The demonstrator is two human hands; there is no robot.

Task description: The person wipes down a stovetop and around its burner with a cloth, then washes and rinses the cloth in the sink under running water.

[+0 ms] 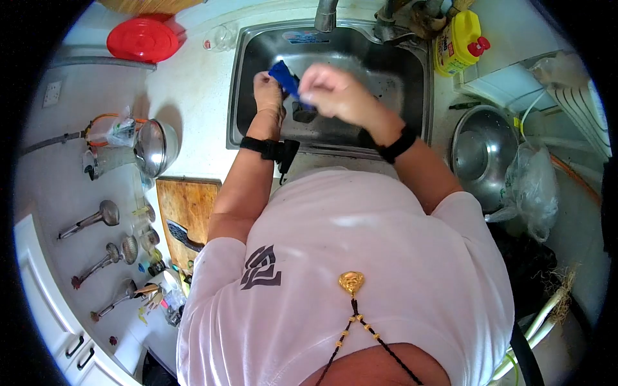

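Over the sink [234,122], my left hand [265,90] is closed at the side of a blue piece of cloth or soft sheet [283,76]. The blue piece runs slantwise between both hands. My right hand [338,93] is blurred by motion, its fingers curled in at the lower end of the blue piece. What the piece is exactly, I cannot make out. Below the hands, a dark object [304,113] shows in the basin, partly hidden. Black bands are strapped round both wrists.
The faucet [326,16] hangs over the sink's far edge. On the right are a yellow bottle [458,42] and a metal bowl [484,151]. At the left lie a red plastic lid or basin [142,40], a cutting board [187,209] and a cleaver [183,235].
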